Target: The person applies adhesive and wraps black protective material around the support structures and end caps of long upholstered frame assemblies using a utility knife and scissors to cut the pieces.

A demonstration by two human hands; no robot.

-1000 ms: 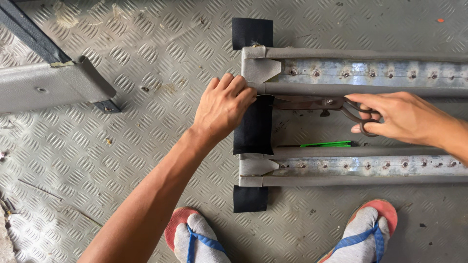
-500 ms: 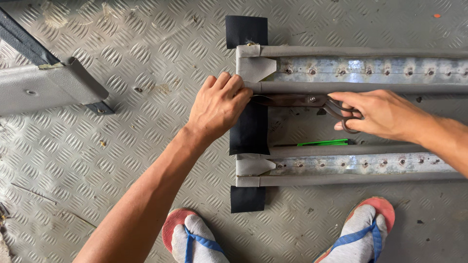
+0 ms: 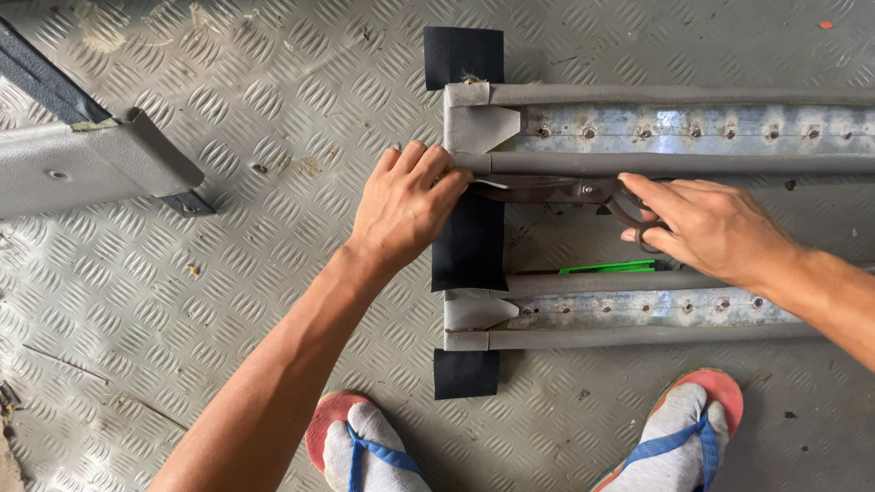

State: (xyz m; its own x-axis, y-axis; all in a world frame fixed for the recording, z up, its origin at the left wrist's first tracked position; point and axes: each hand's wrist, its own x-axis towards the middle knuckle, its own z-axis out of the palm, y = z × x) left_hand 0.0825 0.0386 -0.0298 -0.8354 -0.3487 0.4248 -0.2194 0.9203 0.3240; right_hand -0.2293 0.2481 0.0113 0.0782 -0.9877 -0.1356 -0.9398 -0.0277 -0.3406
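Observation:
My left hand (image 3: 406,202) presses on a black strip of fabric (image 3: 469,246) that runs under the ends of two grey metal rails. My right hand (image 3: 706,223) grips a pair of dark scissors (image 3: 556,189), whose blades point left and reach the edge of the strip beside my left fingertips. The upper rail (image 3: 674,128) and the lower rail (image 3: 629,310) lie parallel, each with a row of rivets and grey wrapped edges. A green-handled tool (image 3: 606,268) lies between the rails.
The floor is grey checker plate (image 3: 228,301). A grey metal bracket (image 3: 87,164) lies at the upper left with a dark bar behind it. My feet in socks and sandals (image 3: 365,446) stand at the bottom edge.
My right hand has slid the scissors leftward, bringing the blades up to the black strip. My left hand has stayed pressed on the strip.

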